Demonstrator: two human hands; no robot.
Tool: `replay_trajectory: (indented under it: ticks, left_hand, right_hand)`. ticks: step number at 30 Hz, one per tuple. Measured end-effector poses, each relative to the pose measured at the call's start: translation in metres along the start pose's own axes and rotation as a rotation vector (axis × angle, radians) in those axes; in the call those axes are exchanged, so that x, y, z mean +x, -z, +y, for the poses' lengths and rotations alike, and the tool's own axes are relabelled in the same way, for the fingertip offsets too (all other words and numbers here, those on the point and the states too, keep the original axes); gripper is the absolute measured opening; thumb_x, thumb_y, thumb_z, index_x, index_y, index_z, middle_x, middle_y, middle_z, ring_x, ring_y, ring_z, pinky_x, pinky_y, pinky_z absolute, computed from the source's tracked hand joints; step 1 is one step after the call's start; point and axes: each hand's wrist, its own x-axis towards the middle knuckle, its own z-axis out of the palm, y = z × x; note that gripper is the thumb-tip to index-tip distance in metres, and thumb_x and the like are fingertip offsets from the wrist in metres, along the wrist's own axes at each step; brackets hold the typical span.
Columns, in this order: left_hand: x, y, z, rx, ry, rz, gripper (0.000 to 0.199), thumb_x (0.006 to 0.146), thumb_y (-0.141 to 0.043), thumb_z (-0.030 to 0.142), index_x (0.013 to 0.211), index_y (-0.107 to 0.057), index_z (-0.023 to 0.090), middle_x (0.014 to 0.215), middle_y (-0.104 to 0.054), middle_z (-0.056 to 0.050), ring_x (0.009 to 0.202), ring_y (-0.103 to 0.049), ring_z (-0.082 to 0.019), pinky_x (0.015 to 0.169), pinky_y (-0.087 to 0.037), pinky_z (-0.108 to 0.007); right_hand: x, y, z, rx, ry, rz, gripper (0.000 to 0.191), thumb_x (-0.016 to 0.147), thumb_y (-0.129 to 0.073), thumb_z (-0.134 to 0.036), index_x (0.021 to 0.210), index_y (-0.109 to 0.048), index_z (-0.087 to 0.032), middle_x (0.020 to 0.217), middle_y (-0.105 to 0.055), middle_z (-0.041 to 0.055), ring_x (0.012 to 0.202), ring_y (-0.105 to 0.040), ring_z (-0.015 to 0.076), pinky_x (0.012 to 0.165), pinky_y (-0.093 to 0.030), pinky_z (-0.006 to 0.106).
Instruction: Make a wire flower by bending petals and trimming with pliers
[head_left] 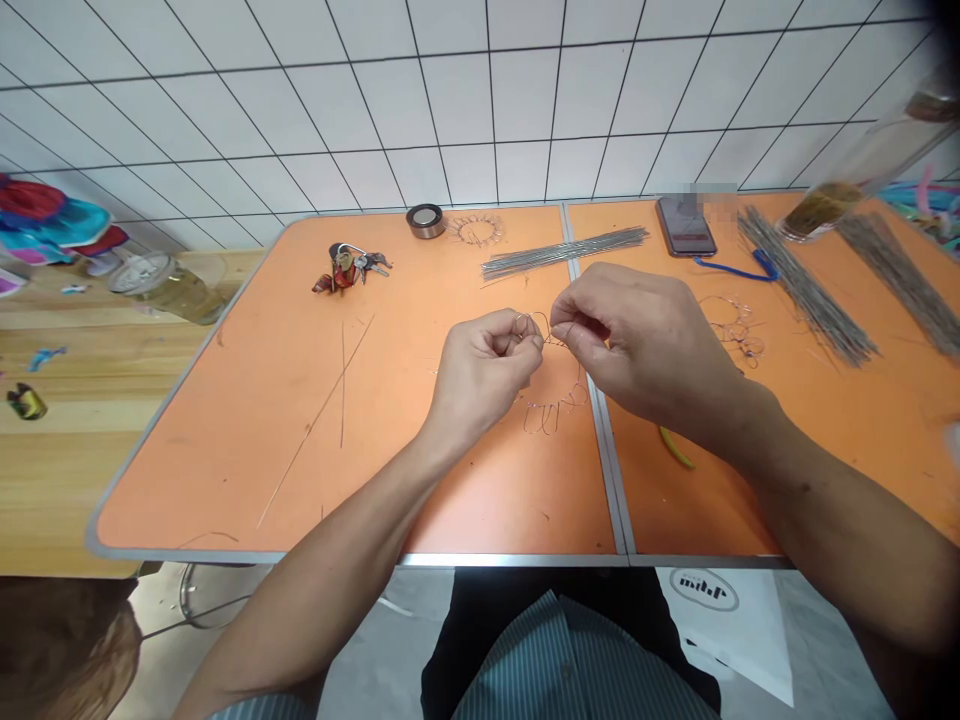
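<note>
Between my two hands is a ring of thin bent wire [551, 405] with small loops along it, held just above the orange table. My left hand [491, 360] is closed, its thumb and forefinger pinching the ring's upper left part. My right hand [630, 335] is closed too, thumb and forefinger pinching thin wire at the ring's upper right. The exact grip points are partly hidden by the fingers. A yellow curved handle [676, 448] shows below my right hand, the rest of it hidden.
On the orange table [187, 450] lie keys [352, 267], a tape roll [425, 221], a finished-looking wire ring [478, 231], wire bundles [566, 252] [810, 290], a phone [686, 226], loose wires [315, 425] and looped wire pieces [731, 325]. A jar [169, 285] stands left.
</note>
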Motion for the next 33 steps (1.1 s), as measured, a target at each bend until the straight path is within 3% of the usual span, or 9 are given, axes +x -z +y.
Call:
replay_trajectory:
  ticks: [6, 15, 26, 33]
  left_hand:
    - [0.0013, 0.0003, -0.0023, -0.032, 0.028, -0.01, 0.016, 0.085, -0.072, 0.022, 0.069, -0.067, 0.021, 0.052, -0.057, 0.003, 0.049, -0.049, -0.01, 0.051, -0.039, -0.023]
    - [-0.0003, 0.0034, 0.0042, -0.041, 0.001, 0.047, 0.014, 0.086, -0.072, 0.021, 0.073, -0.069, 0.021, 0.056, -0.062, 0.002, 0.05, -0.052, -0.01, 0.05, -0.04, -0.024]
    - [-0.0046, -0.0018, 0.0028, 0.007, -0.035, 0.005, 0.016, 0.083, -0.071, 0.019, 0.068, -0.065, 0.02, 0.057, -0.056, 0.004, 0.051, -0.044, -0.009, 0.051, -0.037, -0.024]
    - [0.001, 0.0045, 0.0026, -0.058, 0.099, -0.017, 0.017, 0.082, -0.076, 0.022, 0.068, -0.066, 0.021, 0.051, -0.06, 0.002, 0.046, -0.046, -0.009, 0.048, -0.034, -0.024]
  right_hand:
    - [-0.0026, -0.0051, -0.0005, 0.014, -0.034, 0.063, 0.018, 0.093, -0.059, -0.011, 0.085, -0.065, -0.025, 0.085, -0.071, 0.0039, 0.077, -0.061, 0.0227, 0.067, -0.039, 0.037]
    - [-0.003, -0.0032, -0.0028, 0.008, 0.035, 0.143, 0.02, 0.104, -0.056, -0.02, 0.091, -0.069, -0.027, 0.088, -0.073, 0.0053, 0.085, -0.067, 0.0252, 0.073, -0.048, 0.039]
    - [-0.0032, -0.0107, -0.0024, 0.061, -0.065, 0.074, 0.012, 0.094, -0.061, -0.013, 0.09, -0.062, -0.025, 0.084, -0.072, 0.0024, 0.073, -0.063, 0.0206, 0.066, -0.042, 0.035]
    - [0.0044, -0.0081, -0.0019, 0.304, -0.171, 0.037, 0.009, 0.092, -0.069, -0.017, 0.087, -0.068, -0.023, 0.08, -0.074, 0.0001, 0.071, -0.065, 0.0173, 0.065, -0.048, 0.032]
